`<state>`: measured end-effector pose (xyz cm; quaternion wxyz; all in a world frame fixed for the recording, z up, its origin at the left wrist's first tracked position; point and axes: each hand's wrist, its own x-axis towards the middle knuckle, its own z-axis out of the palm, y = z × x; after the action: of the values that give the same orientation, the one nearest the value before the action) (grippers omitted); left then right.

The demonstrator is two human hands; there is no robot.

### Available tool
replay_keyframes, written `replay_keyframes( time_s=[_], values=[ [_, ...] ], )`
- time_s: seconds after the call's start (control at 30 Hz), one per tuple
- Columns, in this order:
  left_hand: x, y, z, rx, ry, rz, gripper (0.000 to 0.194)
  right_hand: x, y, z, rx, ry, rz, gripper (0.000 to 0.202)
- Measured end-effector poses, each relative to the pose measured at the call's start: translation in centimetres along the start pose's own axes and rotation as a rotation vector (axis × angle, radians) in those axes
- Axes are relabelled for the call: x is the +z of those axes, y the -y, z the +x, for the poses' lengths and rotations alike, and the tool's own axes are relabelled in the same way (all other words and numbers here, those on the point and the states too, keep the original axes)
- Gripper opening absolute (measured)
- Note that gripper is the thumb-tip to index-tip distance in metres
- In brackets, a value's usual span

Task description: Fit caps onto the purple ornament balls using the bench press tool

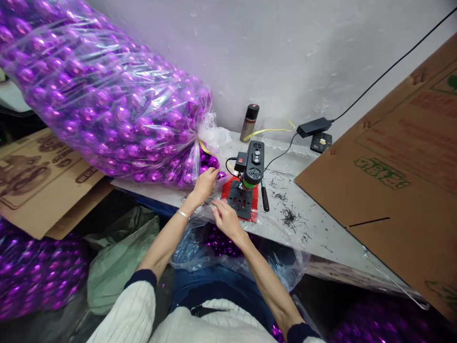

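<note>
My left hand [206, 185] is at the open mouth of a big clear bag [117, 105] full of shiny purple balls, its fingers bent together beside some loose purple balls [209, 162]. What those fingers hold, if anything, is too small to tell. My right hand [225, 218] is just in front of a small black machine [254, 164] that stands on a red sheet [254, 209]. Its fingers are curled close together, and nothing can be made out between them. Below it, a clear plastic bag [293, 252] with small purple pieces [223, 240] lies over my lap.
Small black pins [290, 217] are scattered on the white table [314, 233]. A spray can [249, 123] and a power adapter [314, 127] are by the wall. Cardboard [392, 181] covers the right; a box [46, 176] and green sack [117, 267] are left.
</note>
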<state>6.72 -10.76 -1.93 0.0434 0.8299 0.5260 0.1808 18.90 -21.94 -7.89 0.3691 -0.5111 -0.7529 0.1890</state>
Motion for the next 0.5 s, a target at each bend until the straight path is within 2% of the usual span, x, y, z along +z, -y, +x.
replay_keyframes(
  time_s=[0.1,0.23,0.37,0.43,0.5],
  values=[
    [0.2,-1.3,2.8,-0.151,0.151,0.016,0.039,-1.7,0.6,-4.4,-0.071,0.099,0.051,0.031],
    [0.8,-2.4,4.0,-0.188,0.312,0.116,0.042,-2.3,0.6,-10.9,-0.011,0.198,0.089,0.029],
    [1.7,-4.0,2.8,-0.151,0.337,0.176,0.038,-1.5,0.2,-15.4,0.117,0.260,0.110,0.028],
    [1.9,-4.3,1.9,-0.146,0.340,0.181,0.040,-1.1,0.0,-16.5,0.144,0.258,0.081,0.029],
    [1.7,-3.7,0.9,-0.171,0.269,0.136,0.047,-0.9,-0.1,-17.0,0.153,0.246,0.052,0.029]
  ],
)
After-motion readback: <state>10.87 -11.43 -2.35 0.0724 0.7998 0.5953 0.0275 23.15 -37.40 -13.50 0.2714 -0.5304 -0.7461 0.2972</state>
